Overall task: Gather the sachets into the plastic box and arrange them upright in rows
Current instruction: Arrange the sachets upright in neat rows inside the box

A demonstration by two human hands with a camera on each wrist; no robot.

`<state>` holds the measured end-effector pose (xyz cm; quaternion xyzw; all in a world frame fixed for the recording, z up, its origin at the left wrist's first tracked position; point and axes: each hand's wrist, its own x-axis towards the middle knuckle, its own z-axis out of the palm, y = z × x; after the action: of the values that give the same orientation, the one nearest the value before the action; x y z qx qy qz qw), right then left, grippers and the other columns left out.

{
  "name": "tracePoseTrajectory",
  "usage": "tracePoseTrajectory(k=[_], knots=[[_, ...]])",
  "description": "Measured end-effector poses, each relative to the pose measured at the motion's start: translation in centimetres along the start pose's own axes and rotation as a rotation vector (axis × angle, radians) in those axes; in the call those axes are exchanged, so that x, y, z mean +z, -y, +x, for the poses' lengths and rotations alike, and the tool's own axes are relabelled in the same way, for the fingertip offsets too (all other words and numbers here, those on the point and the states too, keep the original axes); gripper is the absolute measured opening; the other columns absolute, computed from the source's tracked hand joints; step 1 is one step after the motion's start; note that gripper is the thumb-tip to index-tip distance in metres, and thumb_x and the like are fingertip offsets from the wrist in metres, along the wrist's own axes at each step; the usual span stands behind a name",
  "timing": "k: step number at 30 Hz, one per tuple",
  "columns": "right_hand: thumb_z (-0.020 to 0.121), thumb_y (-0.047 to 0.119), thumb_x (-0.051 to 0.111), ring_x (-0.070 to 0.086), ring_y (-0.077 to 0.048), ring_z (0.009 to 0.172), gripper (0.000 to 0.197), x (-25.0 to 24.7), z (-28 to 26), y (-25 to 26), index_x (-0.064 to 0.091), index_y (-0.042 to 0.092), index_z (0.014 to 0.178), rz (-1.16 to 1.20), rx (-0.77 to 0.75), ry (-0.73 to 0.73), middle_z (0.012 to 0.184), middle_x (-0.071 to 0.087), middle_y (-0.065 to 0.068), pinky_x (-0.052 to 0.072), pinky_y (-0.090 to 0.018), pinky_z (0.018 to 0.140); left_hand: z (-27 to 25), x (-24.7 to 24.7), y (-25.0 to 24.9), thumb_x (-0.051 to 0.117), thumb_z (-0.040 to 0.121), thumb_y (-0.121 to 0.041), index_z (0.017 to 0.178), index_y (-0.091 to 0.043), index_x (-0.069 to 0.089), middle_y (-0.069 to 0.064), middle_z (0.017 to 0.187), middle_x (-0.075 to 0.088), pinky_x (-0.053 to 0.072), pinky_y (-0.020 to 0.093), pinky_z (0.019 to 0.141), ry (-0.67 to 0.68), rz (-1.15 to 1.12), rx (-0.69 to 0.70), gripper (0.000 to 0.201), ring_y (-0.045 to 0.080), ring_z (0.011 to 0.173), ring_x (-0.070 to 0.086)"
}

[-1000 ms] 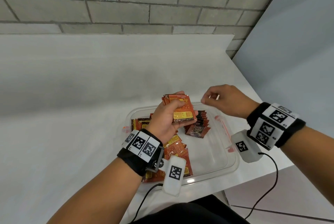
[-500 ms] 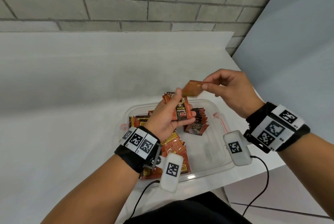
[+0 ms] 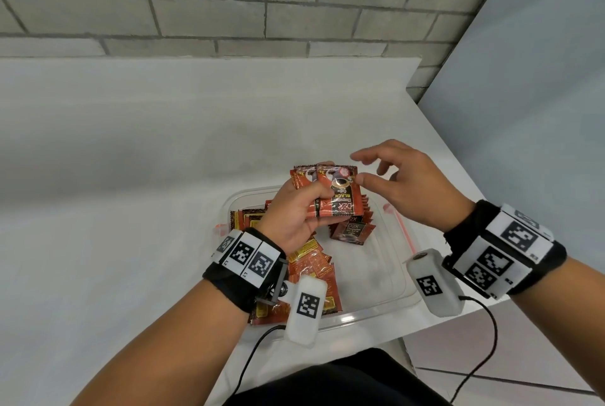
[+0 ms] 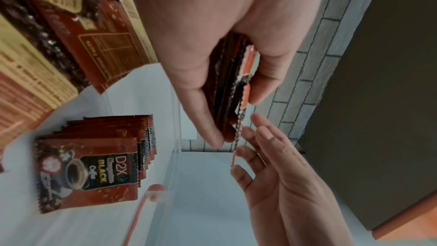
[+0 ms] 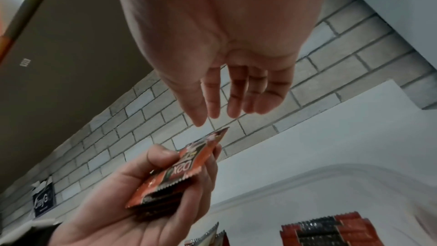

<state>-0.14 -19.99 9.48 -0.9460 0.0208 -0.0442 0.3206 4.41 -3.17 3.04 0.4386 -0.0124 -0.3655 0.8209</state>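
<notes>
My left hand (image 3: 304,209) grips a stack of red coffee sachets (image 3: 340,196) above the clear plastic box (image 3: 386,278), thumb across the front. The same stack of sachets (image 4: 232,91) (image 5: 175,180) shows edge-on in both wrist views. My right hand (image 3: 389,176) hovers just right of the stack with fingers spread and holds nothing. A short row of upright sachets (image 3: 352,228) (image 4: 99,160) stands at the box's far side. Loose sachets (image 3: 311,268) lie flat in a heap at the box's left, partly hidden by my left wrist.
The box sits at the front right corner of a white table (image 3: 131,176); the table edge is close on the right. A brick wall (image 3: 229,2) runs behind. Cables hang from both wrist cameras over the front edge.
My right hand pulled one sachet from the stack, turned it over and laid it back on the front. It has let go and now hovers beside the stack.
</notes>
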Motion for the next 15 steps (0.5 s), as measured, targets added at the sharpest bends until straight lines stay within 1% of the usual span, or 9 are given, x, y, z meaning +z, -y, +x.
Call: tracePoseTrajectory(k=[2,4,7,8,10,11,12,14,15], knots=[[0.087,0.032,0.066,0.058,-0.01,0.086,0.035,0.1,0.3,0.4,0.058,0.028,0.121,0.003,0.048,0.06,0.105,0.059,0.007,0.044,-0.006,0.057,-0.1,0.1,0.0,0.051,0.088,0.007,0.104,-0.007,0.061,0.012,0.095,0.069,0.058,0.042,0.076,0.025,0.019,-0.001,0.024,0.024,0.085,0.069],[0.085,0.034,0.068,0.062,-0.011,0.08,0.038,0.3,0.4,0.7,0.053,0.026,0.119,0.057,0.137,0.121,0.097,0.062,0.006,0.044,-0.01,0.048,-0.2,0.2,0.0,0.05,0.088,0.008,0.102,-0.008,0.062,0.011,0.093,0.069,0.058,0.04,0.074,0.04,0.023,-0.001,0.025,0.024,0.084,0.069],[0.083,0.028,0.072,0.062,-0.014,0.071,0.034,0.6,0.5,0.8,0.052,0.024,0.11,0.128,0.17,0.125,0.082,0.063,0.002,0.041,-0.016,0.05,-0.1,0.2,0.0,0.051,0.088,0.008,0.1,-0.007,0.064,0.013,0.095,0.069,0.058,0.043,0.076,0.039,0.007,0.012,0.023,0.027,0.089,0.068],[0.084,0.024,0.071,0.061,-0.015,0.07,0.03,0.6,0.5,0.8,0.054,0.024,0.109,0.138,0.156,0.106,0.082,0.063,0.001,0.041,-0.015,0.049,-0.1,0.2,0.0,0.053,0.087,0.006,0.1,-0.007,0.064,0.013,0.096,0.069,0.058,0.044,0.078,0.038,-0.004,0.014,0.021,0.028,0.091,0.068],[0.088,0.016,0.065,0.059,-0.011,0.073,0.026,0.5,0.5,1.0,0.059,0.024,0.112,0.141,0.115,0.081,0.086,0.06,0.006,0.041,-0.01,0.047,-0.2,0.2,-0.1,0.061,0.085,-0.003,0.1,-0.008,0.065,0.012,0.098,0.07,0.057,0.047,0.083,0.045,-0.017,0.023,0.017,0.029,0.093,0.067],[0.09,0.011,0.061,0.058,-0.007,0.077,0.028,0.5,0.6,1.1,0.061,0.024,0.115,0.13,0.084,0.088,0.091,0.059,0.01,0.042,-0.008,0.05,-0.2,0.2,0.0,0.064,0.082,-0.009,0.1,-0.01,0.066,0.012,0.099,0.07,0.056,0.046,0.084,0.053,-0.014,0.026,0.018,0.028,0.094,0.067],[0.092,0.008,0.057,0.057,-0.005,0.083,0.031,0.5,0.6,1.2,0.062,0.025,0.117,0.115,0.049,0.104,0.097,0.058,0.011,0.043,-0.007,0.057,-0.2,0.2,0.0,0.065,0.081,-0.012,0.099,-0.012,0.067,0.012,0.098,0.07,0.056,0.045,0.084,0.06,0.001,0.026,0.018,0.027,0.094,0.067],[0.094,0.005,0.053,0.054,-0.002,0.089,0.037,0.6,0.5,1.4,0.061,0.029,0.121,0.102,-0.009,0.146,0.106,0.057,0.007,0.044,-0.008,0.071,-0.3,0.2,0.1,0.063,0.084,-0.003,0.094,-0.013,0.068,0.009,0.091,0.07,0.056,0.044,0.082,0.076,0.049,0.04,0.015,0.023,0.088,0.068],[0.094,0.007,0.054,0.054,-0.001,0.088,0.039,0.7,0.5,1.5,0.059,0.03,0.124,0.112,-0.013,0.157,0.107,0.057,0.007,0.045,-0.009,0.073,-0.3,0.2,0.2,0.059,0.085,0.004,0.094,-0.012,0.068,0.009,0.089,0.07,0.056,0.044,0.082,0.082,0.067,0.048,0.02,0.022,0.086,0.068]])
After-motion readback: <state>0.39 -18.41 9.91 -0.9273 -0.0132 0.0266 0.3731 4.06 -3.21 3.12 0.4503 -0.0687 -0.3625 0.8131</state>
